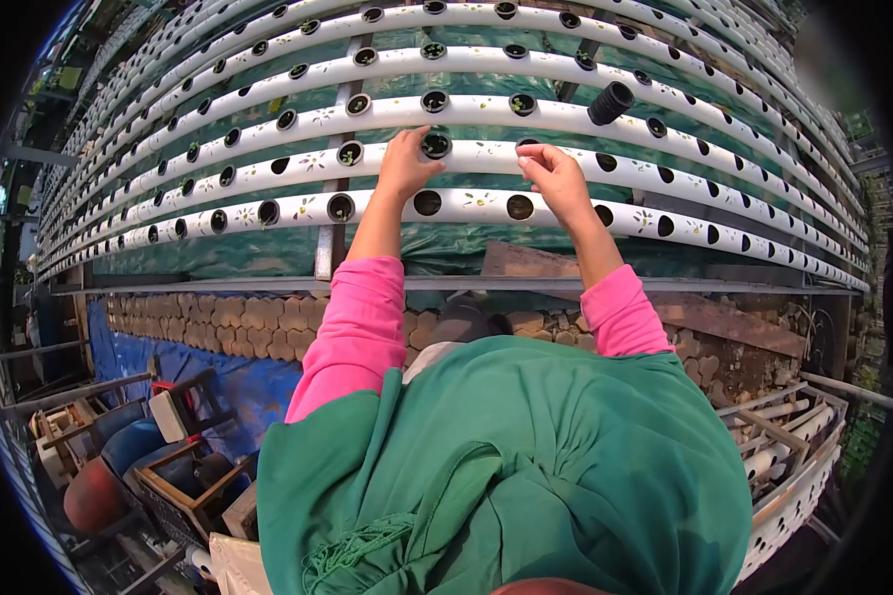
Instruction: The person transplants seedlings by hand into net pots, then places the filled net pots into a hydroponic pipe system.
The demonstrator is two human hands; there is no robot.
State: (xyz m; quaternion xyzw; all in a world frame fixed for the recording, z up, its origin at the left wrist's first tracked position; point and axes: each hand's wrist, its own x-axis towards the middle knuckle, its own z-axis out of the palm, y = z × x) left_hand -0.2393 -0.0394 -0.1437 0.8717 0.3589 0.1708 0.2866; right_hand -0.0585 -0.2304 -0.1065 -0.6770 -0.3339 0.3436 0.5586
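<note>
White pipes with round holes run across the view, and many holes hold black net cups with small green seedlings. My left hand is at the left side of a black cup with a seedling, its fingers apart around the rim. To the right, my right hand is held over the same pipe by another hole, thumb and fingertips pinched together; what they hold, if anything, is too small to name. A stack of black cups stands tilted on the pipe behind, right of my hands.
Nearest me, a pipe has open dark holes. A metal rail crosses below it. Stacked paving blocks and a blue tarp lie on the ground at left. Crates stand lower left, and a rack of white pipes lower right.
</note>
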